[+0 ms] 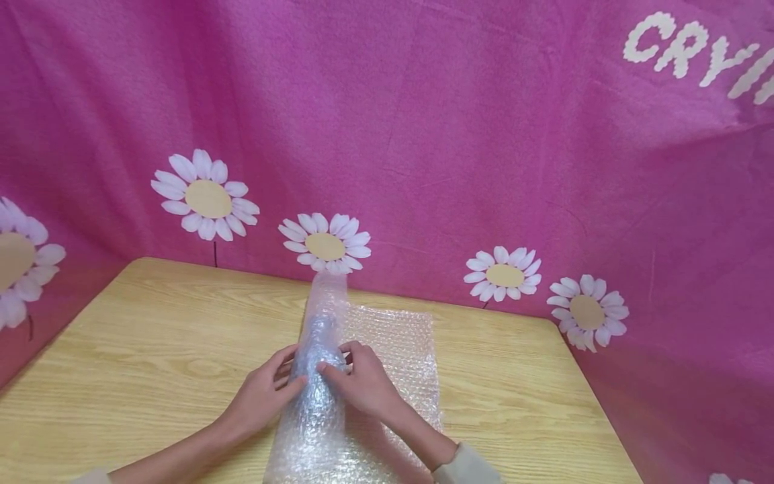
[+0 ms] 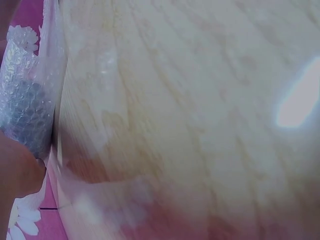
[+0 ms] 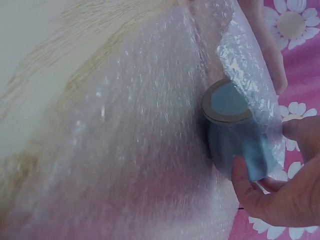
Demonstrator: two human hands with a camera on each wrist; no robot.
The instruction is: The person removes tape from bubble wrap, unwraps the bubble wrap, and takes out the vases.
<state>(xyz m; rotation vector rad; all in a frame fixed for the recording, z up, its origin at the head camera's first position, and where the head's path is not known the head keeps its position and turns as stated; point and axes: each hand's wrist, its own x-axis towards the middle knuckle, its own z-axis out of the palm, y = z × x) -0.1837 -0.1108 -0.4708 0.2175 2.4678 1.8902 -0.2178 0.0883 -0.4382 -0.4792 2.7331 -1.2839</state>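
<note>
Blue-grey cylinder (image 3: 225, 145), smooth, slightly shiny, grey ring round a paler blue end face. Sits mid-table, near side, on bubble wrap (image 1: 393, 336) and partly rolled in it; the layer over it is clear, crinkled, glinting, so blue shows through. Wrap's loose part lies flat to the right; a narrow rolled end reaches toward the far edge of the wooden table (image 1: 199, 336). My left hand (image 1: 263, 390) curves round the roll's left side, thumb and fingers parted. My right hand (image 1: 363, 380) grips the cylinder from the right, fingertips on its bare side, thumb over the wrap.
</note>
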